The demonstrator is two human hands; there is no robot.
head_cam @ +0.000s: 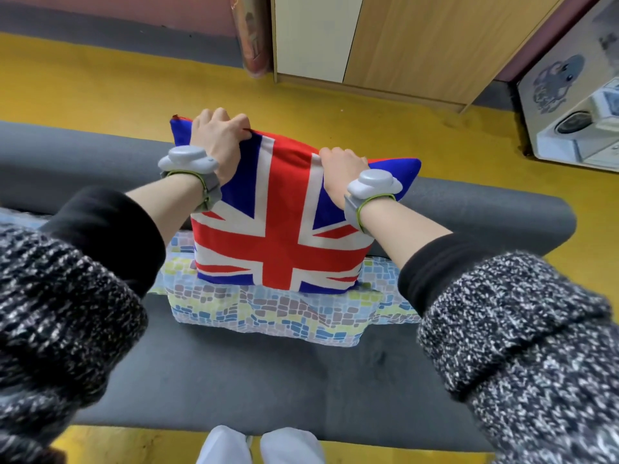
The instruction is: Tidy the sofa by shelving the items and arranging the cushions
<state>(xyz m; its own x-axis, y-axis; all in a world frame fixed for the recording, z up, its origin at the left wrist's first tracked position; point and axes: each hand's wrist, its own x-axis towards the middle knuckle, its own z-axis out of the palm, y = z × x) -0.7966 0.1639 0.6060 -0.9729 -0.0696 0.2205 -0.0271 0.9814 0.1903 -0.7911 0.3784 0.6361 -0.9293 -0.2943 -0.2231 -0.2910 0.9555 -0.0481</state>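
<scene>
A Union Jack cushion (281,226) stands upright against the backrest of the grey sofa (234,370). Its lower edge rests on a mosaic-patterned cushion (268,313) that lies flat on the seat. My left hand (219,139) grips the flag cushion's top edge near its left corner. My right hand (341,172) grips the same top edge further right, fingers curled over it. Both wrists carry grey band devices.
Behind the sofa the floor (100,88) is yellow, with a wooden cabinet (402,45) at the back wall. A white appliance (576,128) stands at the far right. My feet show at the sofa's front edge. More patterned fabric (13,216) peeks in at the left.
</scene>
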